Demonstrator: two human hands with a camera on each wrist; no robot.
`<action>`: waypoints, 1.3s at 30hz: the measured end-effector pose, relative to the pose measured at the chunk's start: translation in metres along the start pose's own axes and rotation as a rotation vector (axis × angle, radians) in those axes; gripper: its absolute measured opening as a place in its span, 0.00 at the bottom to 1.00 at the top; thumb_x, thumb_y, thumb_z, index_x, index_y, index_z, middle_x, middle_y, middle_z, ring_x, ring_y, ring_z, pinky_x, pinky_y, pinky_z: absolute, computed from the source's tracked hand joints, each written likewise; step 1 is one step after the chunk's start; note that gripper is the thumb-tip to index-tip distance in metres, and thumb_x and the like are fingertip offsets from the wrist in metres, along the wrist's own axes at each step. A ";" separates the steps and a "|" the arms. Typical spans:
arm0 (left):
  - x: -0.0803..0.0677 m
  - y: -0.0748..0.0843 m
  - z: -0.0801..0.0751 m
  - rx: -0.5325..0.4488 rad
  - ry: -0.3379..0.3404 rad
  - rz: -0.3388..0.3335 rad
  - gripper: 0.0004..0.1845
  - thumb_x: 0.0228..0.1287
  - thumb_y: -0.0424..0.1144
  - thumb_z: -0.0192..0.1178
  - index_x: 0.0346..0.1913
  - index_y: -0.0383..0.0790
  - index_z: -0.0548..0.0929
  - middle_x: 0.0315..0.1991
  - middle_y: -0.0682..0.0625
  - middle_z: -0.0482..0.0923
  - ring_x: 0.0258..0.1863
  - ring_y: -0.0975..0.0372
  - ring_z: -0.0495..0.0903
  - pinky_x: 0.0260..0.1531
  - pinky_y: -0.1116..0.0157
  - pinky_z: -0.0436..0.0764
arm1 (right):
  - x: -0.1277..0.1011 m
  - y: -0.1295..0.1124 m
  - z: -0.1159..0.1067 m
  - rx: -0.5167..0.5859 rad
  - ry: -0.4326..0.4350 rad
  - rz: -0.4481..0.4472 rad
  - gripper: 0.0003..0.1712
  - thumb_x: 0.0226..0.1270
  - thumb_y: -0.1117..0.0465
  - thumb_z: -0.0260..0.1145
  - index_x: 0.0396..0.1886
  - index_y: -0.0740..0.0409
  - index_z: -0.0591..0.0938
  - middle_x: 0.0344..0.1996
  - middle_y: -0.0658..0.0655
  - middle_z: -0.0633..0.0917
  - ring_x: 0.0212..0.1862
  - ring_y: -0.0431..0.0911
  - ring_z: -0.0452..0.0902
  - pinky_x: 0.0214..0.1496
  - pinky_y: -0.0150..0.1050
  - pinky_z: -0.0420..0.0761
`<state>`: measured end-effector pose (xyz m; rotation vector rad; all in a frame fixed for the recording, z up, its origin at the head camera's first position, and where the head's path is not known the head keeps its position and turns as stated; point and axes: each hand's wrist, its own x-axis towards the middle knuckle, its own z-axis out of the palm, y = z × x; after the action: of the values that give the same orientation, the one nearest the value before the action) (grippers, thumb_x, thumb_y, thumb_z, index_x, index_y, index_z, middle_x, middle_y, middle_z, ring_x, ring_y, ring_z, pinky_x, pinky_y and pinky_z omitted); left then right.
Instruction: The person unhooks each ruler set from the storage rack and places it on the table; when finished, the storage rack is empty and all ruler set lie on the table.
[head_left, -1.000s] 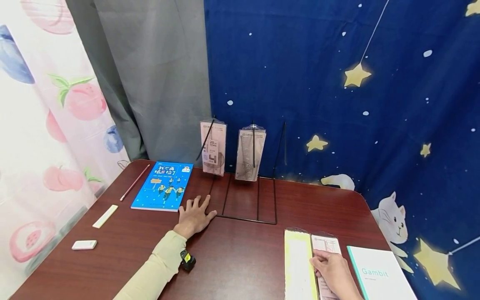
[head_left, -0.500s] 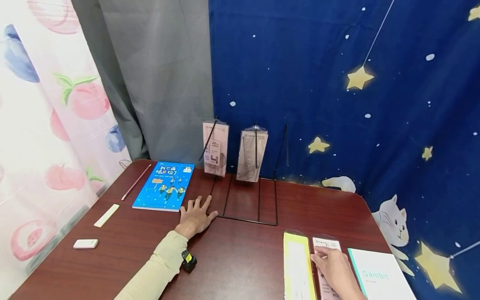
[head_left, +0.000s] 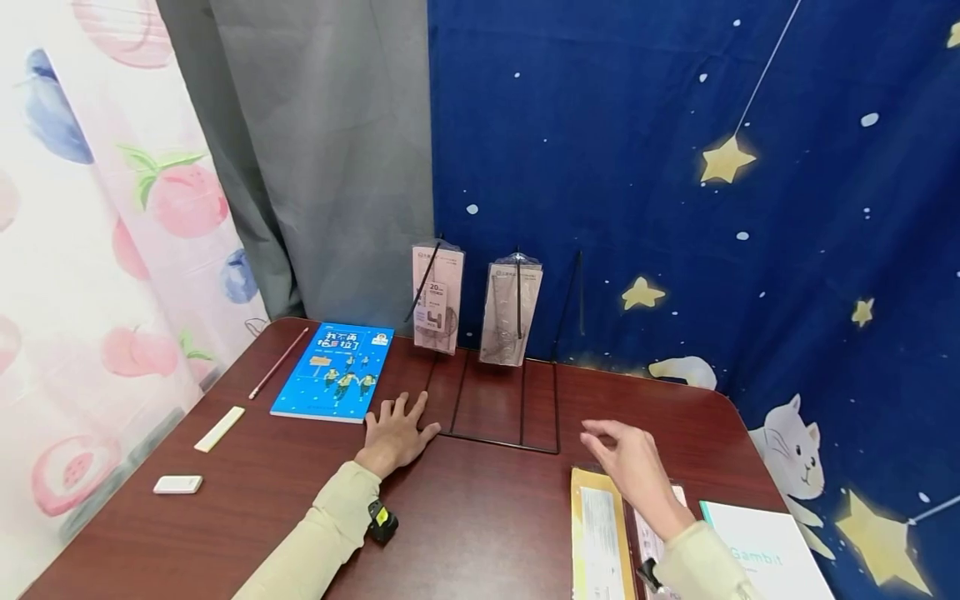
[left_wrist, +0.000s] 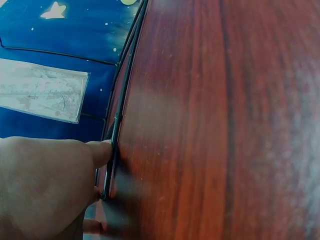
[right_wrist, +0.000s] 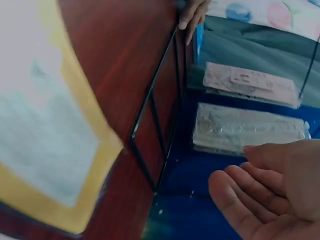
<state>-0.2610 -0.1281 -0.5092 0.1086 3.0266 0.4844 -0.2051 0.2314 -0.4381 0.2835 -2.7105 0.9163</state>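
Note:
My left hand rests with spread fingers on the table; its thumb touches the front corner of a black wire rack. From the rack's left arm hangs a pink card packet, and a greyish packet hangs from the middle arm. The right arm bears nothing. My right hand is raised above the table in front of the rack, fingers loosely bent, holding nothing. Below its wrist lie a yellow-edged packet and a pink packet, the latter partly hidden by the forearm.
At the right lies a white notebook marked Gambit. To the left are a blue book, a thin reddish pencil-like stick, a pale strip and a small white block. Curtains hang behind and beside the table.
My right hand has left the pink packet on the table and moved up and forward toward the rack. The left hand stays in place. The head view has shifted slightly.

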 end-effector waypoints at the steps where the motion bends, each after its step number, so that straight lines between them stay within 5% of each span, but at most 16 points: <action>1: 0.001 0.000 0.000 -0.003 0.001 0.001 0.36 0.79 0.58 0.51 0.82 0.46 0.60 0.80 0.35 0.58 0.76 0.35 0.57 0.68 0.30 0.58 | 0.006 -0.002 0.002 0.007 0.005 -0.023 0.14 0.67 0.61 0.75 0.51 0.57 0.90 0.41 0.56 0.93 0.29 0.39 0.85 0.32 0.30 0.81; 6: 0.003 0.000 0.002 -0.012 0.000 -0.011 0.37 0.79 0.58 0.51 0.82 0.46 0.60 0.80 0.35 0.57 0.76 0.36 0.56 0.70 0.31 0.57 | 0.044 -0.014 0.009 0.096 0.040 -0.070 0.15 0.67 0.59 0.75 0.52 0.57 0.90 0.41 0.57 0.93 0.36 0.45 0.90 0.40 0.36 0.87; 11: 0.003 0.000 0.002 -0.010 -0.012 -0.003 0.37 0.79 0.58 0.51 0.83 0.46 0.59 0.80 0.35 0.56 0.77 0.36 0.56 0.70 0.31 0.57 | 0.082 -0.019 0.015 0.243 0.091 0.008 0.16 0.68 0.55 0.75 0.53 0.56 0.90 0.44 0.58 0.93 0.44 0.49 0.92 0.46 0.33 0.86; 17: 0.001 -0.001 -0.001 -0.016 -0.011 -0.021 0.37 0.78 0.57 0.52 0.82 0.46 0.60 0.80 0.35 0.56 0.76 0.36 0.56 0.70 0.31 0.56 | 0.123 -0.021 0.037 0.548 0.097 0.115 0.20 0.69 0.55 0.74 0.57 0.58 0.88 0.50 0.64 0.91 0.41 0.35 0.90 0.45 0.25 0.84; 20: 0.001 0.000 -0.002 -0.014 -0.011 -0.016 0.37 0.79 0.57 0.52 0.82 0.46 0.60 0.80 0.35 0.57 0.76 0.36 0.56 0.70 0.30 0.57 | 0.138 -0.023 0.049 0.614 0.132 0.123 0.21 0.69 0.58 0.74 0.58 0.62 0.87 0.52 0.65 0.90 0.40 0.30 0.87 0.46 0.24 0.83; 29: 0.002 0.003 -0.001 -0.031 -0.019 -0.019 0.37 0.79 0.57 0.52 0.82 0.46 0.60 0.80 0.36 0.57 0.77 0.37 0.56 0.70 0.31 0.57 | 0.169 -0.035 0.065 0.579 0.179 0.072 0.23 0.67 0.60 0.75 0.59 0.63 0.85 0.53 0.66 0.89 0.54 0.54 0.88 0.47 0.21 0.78; 36: 0.002 0.003 0.000 -0.023 -0.022 -0.022 0.37 0.78 0.57 0.53 0.82 0.46 0.60 0.80 0.35 0.57 0.76 0.37 0.56 0.71 0.32 0.57 | 0.178 -0.040 0.068 0.543 0.215 0.083 0.15 0.64 0.60 0.77 0.45 0.65 0.89 0.42 0.65 0.91 0.36 0.33 0.83 0.40 0.21 0.77; 39: 0.002 0.002 0.000 -0.018 -0.012 -0.016 0.37 0.78 0.57 0.53 0.82 0.46 0.61 0.79 0.35 0.58 0.75 0.37 0.58 0.69 0.32 0.58 | 0.178 -0.040 0.069 0.550 0.204 0.088 0.13 0.65 0.61 0.76 0.43 0.65 0.89 0.38 0.65 0.92 0.34 0.36 0.85 0.39 0.24 0.80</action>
<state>-0.2626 -0.1263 -0.5091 0.0856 3.0077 0.5083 -0.3760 0.1401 -0.4131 0.1618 -2.2567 1.6127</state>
